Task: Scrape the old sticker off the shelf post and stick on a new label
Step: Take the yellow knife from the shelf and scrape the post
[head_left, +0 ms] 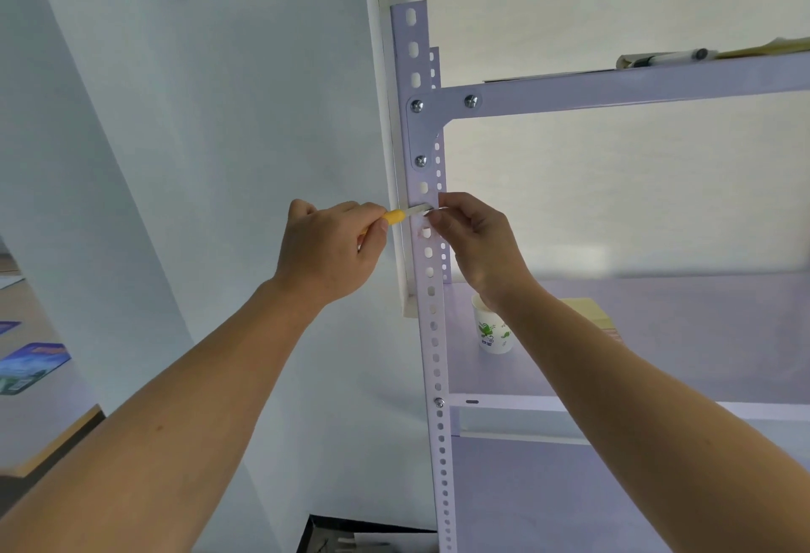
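While patches of old sticker [424, 233] cling to the front face of the upright shelf post [433, 289], just below its bolted corner bracket [420, 131], a person works at them with both hands. A yellow-handled scraper [401, 215] lies crosswise on the post, blade flat to the metal directly above the residue. Its long axis runs horizontal where the post's runs vertical.

The left hand [326, 245] grips the handle from the post's left with its fingers curled round it. The right hand [475, 241] reaches in from the opposite side and pinches the blade's tip between thumb and forefinger. Whether a scrap of sticker is caught there too cannot be told.

Both hands sit about equally near the sticker, which lies just beneath the blade, so the coming stroke looks likely to run downward along the post.

A paper cup [493, 331] and a yellow pad [587, 311] stand on the shelf [679, 355] behind the right forearm. No new label can be picked out.
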